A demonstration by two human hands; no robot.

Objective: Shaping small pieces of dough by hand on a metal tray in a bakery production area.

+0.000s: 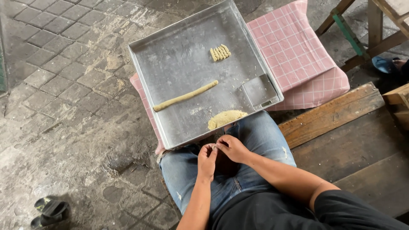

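— What is held at the lower middle of the frame?
— A small bit of dough, barely visible, is pinched between the fingertips of the left hand and the right hand; both sets of fingers are curled in on it, above the lap, just below the tray's near edge.
— Why there?
— The piece seems to be shaped close to the body, with the supply kept within easy reach.
— And the tray?
— It is propped on the knees and a pink checked cloth. Inside, a dough lump is set at the near edge, a long dough rope is laid toward the centre left, a row of small finished pieces is grouped at the upper middle, and a small metal scale is placed at the right corner.
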